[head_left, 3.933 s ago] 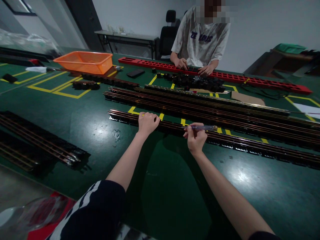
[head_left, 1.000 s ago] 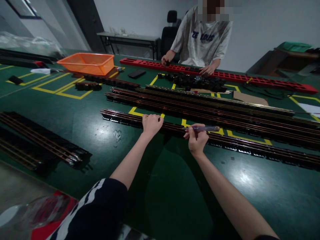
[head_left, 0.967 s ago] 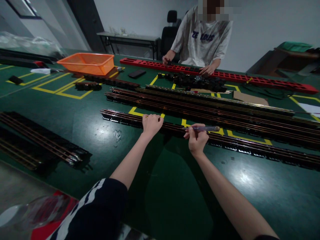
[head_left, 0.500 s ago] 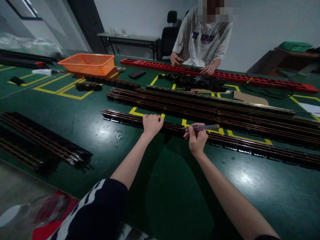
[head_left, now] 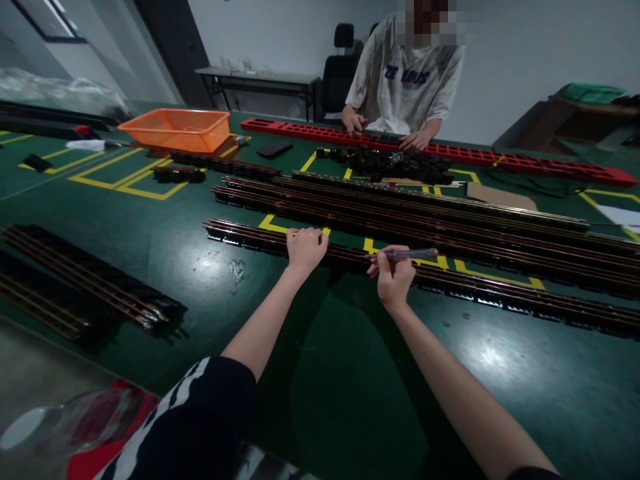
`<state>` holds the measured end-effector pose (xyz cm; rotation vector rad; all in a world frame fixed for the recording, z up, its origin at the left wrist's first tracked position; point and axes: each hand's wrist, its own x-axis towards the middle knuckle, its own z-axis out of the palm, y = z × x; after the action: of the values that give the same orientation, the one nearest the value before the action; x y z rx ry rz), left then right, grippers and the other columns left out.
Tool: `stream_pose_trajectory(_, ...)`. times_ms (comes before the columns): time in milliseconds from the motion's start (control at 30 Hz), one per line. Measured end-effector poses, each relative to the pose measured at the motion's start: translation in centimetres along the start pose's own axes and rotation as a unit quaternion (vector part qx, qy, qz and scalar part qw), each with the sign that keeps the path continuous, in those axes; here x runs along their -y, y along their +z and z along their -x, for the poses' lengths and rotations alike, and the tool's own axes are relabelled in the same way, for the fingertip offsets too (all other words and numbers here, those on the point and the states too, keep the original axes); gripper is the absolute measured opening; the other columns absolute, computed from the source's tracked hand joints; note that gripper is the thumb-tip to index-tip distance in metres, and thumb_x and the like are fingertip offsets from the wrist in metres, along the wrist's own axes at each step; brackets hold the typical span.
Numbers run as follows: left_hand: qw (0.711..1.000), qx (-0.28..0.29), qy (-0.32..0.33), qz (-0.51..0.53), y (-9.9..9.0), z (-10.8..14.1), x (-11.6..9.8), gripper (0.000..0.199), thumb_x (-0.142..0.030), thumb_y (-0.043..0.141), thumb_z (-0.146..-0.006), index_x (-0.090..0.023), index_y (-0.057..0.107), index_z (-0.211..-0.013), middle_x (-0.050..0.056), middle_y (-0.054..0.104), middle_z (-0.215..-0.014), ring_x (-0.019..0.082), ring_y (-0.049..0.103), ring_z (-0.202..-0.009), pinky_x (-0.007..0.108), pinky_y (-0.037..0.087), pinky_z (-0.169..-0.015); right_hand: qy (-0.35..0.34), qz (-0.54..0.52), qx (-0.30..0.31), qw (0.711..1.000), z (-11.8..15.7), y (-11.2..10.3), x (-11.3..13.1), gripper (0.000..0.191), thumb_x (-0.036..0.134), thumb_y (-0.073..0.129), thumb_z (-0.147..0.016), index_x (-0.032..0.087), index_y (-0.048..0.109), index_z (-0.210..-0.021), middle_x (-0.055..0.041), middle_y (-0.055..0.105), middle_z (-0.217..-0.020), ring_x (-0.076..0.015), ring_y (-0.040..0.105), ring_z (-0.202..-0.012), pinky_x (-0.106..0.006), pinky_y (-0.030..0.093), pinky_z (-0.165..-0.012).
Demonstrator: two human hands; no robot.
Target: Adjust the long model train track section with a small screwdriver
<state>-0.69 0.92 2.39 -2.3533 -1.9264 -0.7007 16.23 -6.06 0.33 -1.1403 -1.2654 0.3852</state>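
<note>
A long black strip with copper-coloured rails (head_left: 480,288) lies across the green table in front of me. My left hand (head_left: 306,251) is closed over it left of centre, fingers curled down on its far side; the fingertips are hidden. To the right, my right hand (head_left: 393,279) grips a slim screwdriver (head_left: 411,254) with a see-through purplish handle. Its shaft points left, low along the strip, between my two hands. Whether the tip touches the strip, I cannot tell.
Behind lies a bundle of similar strips (head_left: 350,208). Shorter strips (head_left: 95,277) rest at the left. An orange basket (head_left: 175,141), a phone (head_left: 275,149) and a long red slotted frame (head_left: 530,161) are farther back. Across the table, a person (head_left: 407,80) has both hands near the frame.
Almost nothing differs. Both my hands and the screwdriver keep their places on the strip; the view has shifted very slightly.
</note>
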Motion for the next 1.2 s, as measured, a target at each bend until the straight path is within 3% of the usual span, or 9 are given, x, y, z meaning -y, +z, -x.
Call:
stream_pose_trajectory(167, 0.999, -0.031, 0.031, 0.0, 0.7, 0.7, -1.2, 0.036, -0.025, 0.033, -0.089, -0.016, 0.066, -0.078, 0.007, 0.068, -0.087, 0.02, 0.06, -0.083, 0.037, 0.034, -0.087, -0.004, -0.002, -0.002, 1.0, 0.0, 0.0, -0.1, 0.014, 0.032, 0.052, -0.086, 0.019, 0.048, -0.084, 0.0027, 0.058, -0.06, -0.0111, 0.056, -0.042, -0.022, 0.045, -0.039)
stream_pose_trajectory(333, 0.998, -0.016, 0.067, -0.002, 1.1, 1.2, -2.1, 0.037, -0.027, 0.032, -0.09, -0.017, 0.066, -0.079, 0.007, 0.068, -0.089, 0.019, 0.059, -0.085, 0.035, 0.035, -0.081, -0.002, -0.003, -0.001, 1.0, 0.0, 0.0, 0.0, 0.014, 0.031, 0.051, -0.086, 0.018, 0.047, -0.084, 0.0024, 0.058, -0.059, -0.0109, 0.056, -0.042, -0.022, 0.045, -0.04)
stream_pose_trajectory(1200, 1.0, 0.002, 0.024, -0.001, 0.8, 0.5, -1.6, 0.035, -0.023, 0.035, -0.087, -0.014, 0.067, -0.074, 0.008, 0.069, -0.083, 0.02, 0.06, -0.08, 0.037, 0.037, -0.083, -0.005, 0.023, 0.006, 1.0, 0.1, -0.1, 0.2, 0.014, 0.031, 0.052, -0.085, 0.018, 0.048, -0.083, 0.0022, 0.059, -0.057, -0.012, 0.057, -0.042, -0.023, 0.046, -0.041)
